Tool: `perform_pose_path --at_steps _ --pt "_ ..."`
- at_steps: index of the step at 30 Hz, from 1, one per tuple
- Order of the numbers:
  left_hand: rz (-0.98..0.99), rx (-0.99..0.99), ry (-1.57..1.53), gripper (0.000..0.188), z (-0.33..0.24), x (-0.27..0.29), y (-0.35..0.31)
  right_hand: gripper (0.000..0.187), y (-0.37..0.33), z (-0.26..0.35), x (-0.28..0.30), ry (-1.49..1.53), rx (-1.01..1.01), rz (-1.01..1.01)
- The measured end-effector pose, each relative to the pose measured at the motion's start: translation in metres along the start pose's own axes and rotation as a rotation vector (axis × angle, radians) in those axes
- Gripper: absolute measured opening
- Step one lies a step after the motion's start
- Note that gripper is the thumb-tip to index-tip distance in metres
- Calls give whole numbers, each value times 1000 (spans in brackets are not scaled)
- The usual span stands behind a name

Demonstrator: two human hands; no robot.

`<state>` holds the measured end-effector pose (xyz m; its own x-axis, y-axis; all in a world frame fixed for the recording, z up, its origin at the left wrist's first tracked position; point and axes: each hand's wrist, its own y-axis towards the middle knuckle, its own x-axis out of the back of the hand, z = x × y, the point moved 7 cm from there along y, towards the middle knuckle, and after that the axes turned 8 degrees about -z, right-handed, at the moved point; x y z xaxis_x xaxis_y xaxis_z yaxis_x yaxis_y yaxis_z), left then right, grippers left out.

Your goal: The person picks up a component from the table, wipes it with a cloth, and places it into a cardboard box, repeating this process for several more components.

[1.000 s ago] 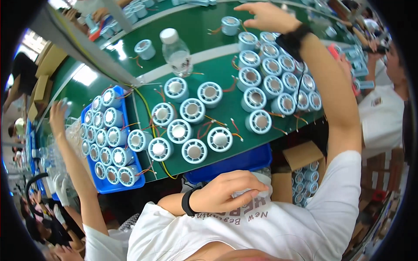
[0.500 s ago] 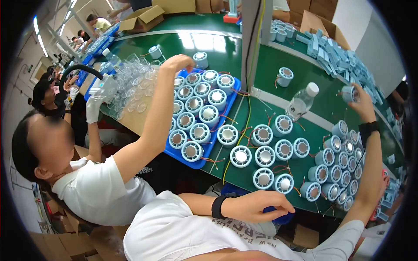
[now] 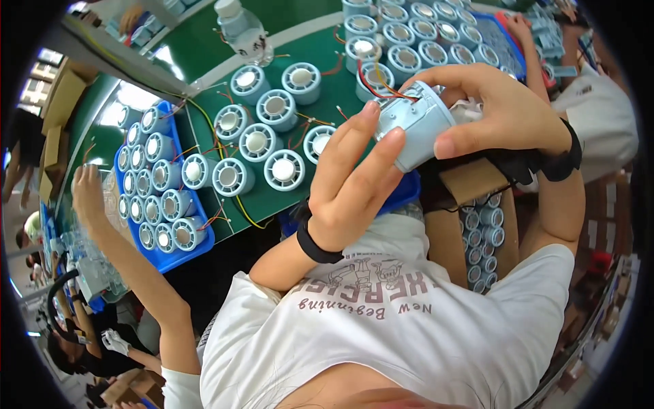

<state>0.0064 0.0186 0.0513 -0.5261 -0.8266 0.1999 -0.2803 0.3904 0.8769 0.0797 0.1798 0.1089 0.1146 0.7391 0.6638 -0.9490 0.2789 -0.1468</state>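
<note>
My right hand (image 3: 497, 109) is closed round a light blue round motor housing (image 3: 424, 126), held tilted in front of my chest. Red and yellow wires come out of its near side. My left hand (image 3: 351, 180) has its fingers stretched and apart, the fingertips at the left side of the housing; its thumb is hidden. Beyond it, several like housings (image 3: 255, 141) with round metal centres stand loose on the green table (image 3: 197, 129). Another group of housings (image 3: 404, 58) stands close together at the far right.
A blue tray (image 3: 204, 244) of housings is on the left, beside another person's arm (image 3: 136, 262). A plastic bottle (image 3: 245, 37) stands at the back. Below the table's edge, at right, is an open cardboard box (image 3: 446, 252) with more housings. A second person's arm (image 3: 535, 58) reaches in at far right.
My right hand has brought the housing from the far right of the table to in front of my chest. My left hand has risen to it. The view has turned to the right.
</note>
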Motion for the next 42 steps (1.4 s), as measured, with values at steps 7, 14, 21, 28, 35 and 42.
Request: perform_pose_path --at_steps 7,14,21,28,35,42 --pt "11 405 -474 76 -6 -24 -12 88 -55 -33 -5 272 -156 -11" --pt "24 1080 -1071 59 3 -34 -27 93 -55 -9 -9 -159 518 -186" --pt "277 1475 -1327 49 10 -49 -35 94 -32 -27 -9 3 298 -55" --pt "346 1567 -1364 52 11 -46 -58 80 -26 -26 -20 94 232 -151" --pt "335 1407 -1199 56 5 -41 -73 65 -176 -97 -33 -338 -415 -505" --pt "465 1363 -1291 49 -1 -73 -79 60 -350 -180 -99 72 -1057 -998"
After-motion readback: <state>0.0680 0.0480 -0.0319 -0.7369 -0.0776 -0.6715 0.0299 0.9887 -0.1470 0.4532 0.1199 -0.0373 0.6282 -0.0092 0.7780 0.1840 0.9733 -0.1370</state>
